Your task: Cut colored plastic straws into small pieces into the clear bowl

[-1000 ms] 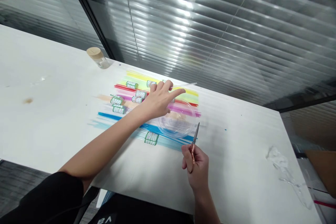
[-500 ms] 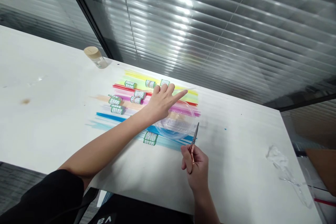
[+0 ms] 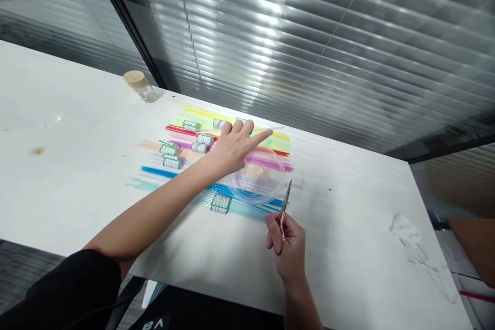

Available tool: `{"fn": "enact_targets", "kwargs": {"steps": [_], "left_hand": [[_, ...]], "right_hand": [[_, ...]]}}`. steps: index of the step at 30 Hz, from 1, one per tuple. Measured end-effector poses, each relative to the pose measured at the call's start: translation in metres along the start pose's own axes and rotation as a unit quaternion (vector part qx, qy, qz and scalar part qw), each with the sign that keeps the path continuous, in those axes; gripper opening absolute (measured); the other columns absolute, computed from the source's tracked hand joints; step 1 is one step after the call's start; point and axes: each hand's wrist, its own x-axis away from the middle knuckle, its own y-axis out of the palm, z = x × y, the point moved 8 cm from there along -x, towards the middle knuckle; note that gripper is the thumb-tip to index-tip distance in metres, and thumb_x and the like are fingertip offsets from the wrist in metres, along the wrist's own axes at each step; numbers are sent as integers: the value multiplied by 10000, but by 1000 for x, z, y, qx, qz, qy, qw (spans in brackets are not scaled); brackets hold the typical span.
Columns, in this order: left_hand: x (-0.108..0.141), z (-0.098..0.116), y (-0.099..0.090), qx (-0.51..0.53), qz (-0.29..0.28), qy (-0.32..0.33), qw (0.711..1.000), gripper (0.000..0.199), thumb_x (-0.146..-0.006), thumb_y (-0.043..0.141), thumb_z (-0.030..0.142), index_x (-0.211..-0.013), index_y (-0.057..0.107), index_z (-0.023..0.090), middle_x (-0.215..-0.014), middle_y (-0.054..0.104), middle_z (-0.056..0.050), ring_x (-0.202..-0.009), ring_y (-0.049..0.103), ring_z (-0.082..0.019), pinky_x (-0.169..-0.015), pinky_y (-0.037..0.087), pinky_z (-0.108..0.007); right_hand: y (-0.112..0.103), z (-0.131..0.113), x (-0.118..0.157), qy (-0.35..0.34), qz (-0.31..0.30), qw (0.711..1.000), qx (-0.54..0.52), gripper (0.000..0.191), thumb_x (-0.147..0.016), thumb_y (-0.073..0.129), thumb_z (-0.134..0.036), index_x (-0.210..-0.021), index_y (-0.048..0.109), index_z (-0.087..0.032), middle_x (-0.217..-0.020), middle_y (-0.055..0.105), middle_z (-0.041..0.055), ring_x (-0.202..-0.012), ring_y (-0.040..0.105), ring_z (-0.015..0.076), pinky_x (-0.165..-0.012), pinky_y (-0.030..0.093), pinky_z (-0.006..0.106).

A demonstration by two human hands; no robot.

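My left hand (image 3: pixel 235 147) reaches over thin coloured sticks, its index finger stretched to the right and the others curled. A faint pale line shows beside the fingers; what they hold, if anything, I cannot make out. Under and right of this hand sits a round clear plastic bowl (image 3: pixel 257 185), on top of the sticks. My right hand (image 3: pixel 288 247) grips rose-gold-handled scissors (image 3: pixel 284 211), blades together and pointing up and away, near the bowl's right side. The blue sticks (image 3: pixel 158 171), red sticks (image 3: pixel 180 130) and yellow sticks (image 3: pixel 197 110) lie in colour groups with green-and-white paper bands (image 3: pixel 220 203).
A jar with a tan lid (image 3: pixel 141 85) stands at the table's back left. Crumpled clear plastic (image 3: pixel 410 232) lies on the right of the white table (image 3: pixel 77 175). A blind-covered glass wall (image 3: pixel 309 62) rises along the back edge.
My left hand has shifted very slightly left and its curled fingers stay much the same. The scissors remain in my right hand. The whole view has drifted slightly.
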Motion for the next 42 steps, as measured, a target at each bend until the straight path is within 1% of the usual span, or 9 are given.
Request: {"fn": "enact_targets", "kwargs": {"steps": [4,9,14,20,25,30,36,38,42], "left_hand": [[1,1,4,-10,1,10,1000,946,-656,657,93,-1471,253,355,-1172,448,-109,-976,425,-280,-831,280,-394],[2,4,9,-7,11,18,1000,956,-638,634,50,-1473,269,339,-1181,455,-125,-960,436,-289,-831,286,-420],[2,5,13,-10,0,1,1000,938,-653,633,49,-1472,279,336,-1207,462,-138,-981,457,-309,-804,303,-408],[-1,3,15,-17,-11,-23,1000,954,-643,715,82,-1464,296,329,-1274,447,-160,-1037,459,-335,-837,319,-421],[-2,0,7,-19,-19,-25,999,1047,-575,800,113,-1464,288,318,-1247,445,-157,-1027,459,-332,-837,325,-414],[3,-2,0,-27,-46,-20,998,1011,-640,734,93,-1486,235,337,-1222,448,-137,-1009,473,-309,-836,331,-403],[8,1,10,-34,-84,-15,996,995,-679,687,113,-1502,180,348,-1369,372,-156,-1119,440,-332,-924,311,-440],[8,1,12,-37,-82,-15,996,992,-682,686,116,-1502,178,349,-1390,356,-164,-1130,441,-335,-938,307,-451],[6,1,11,-39,-66,-9,997,988,-680,700,121,-1502,196,337,-1348,387,-173,-1108,458,-342,-921,320,-458]], "right_hand": [[-2,0,1,2,29,1000,-6,397,-838,648,-518,-642,584,-178,-400,443,-66,-362,370,89,-385,327,210],[0,2,0,3,0,1000,1,358,-862,641,-463,-653,581,-178,-415,454,-64,-373,398,92,-394,340,208],[0,3,0,9,-10,1000,-1,332,-875,631,-434,-670,580,-178,-423,455,-65,-389,403,94,-413,347,213],[0,4,1,15,-15,1000,0,341,-877,627,-456,-686,575,-177,-432,448,-70,-392,406,94,-420,339,213],[0,4,2,16,-17,1000,0,349,-879,623,-462,-686,573,-175,-434,450,-69,-398,395,89,-425,335,210],[1,4,2,17,-13,1000,-1,345,-871,632,-460,-684,578,-175,-433,448,-70,-393,400,88,-418,337,206],[1,4,1,13,-14,1000,0,339,-868,637,-453,-681,581,-177,-426,456,-67,-392,400,89,-419,336,208],[1,4,1,12,-16,1000,1,341,-870,634,-453,-677,579,-178,-423,457,-66,-391,400,90,-417,337,208],[0,4,2,11,-16,1000,4,338,-870,635,-451,-681,581,-176,-422,455,-68,-387,403,89,-415,336,206]]}}
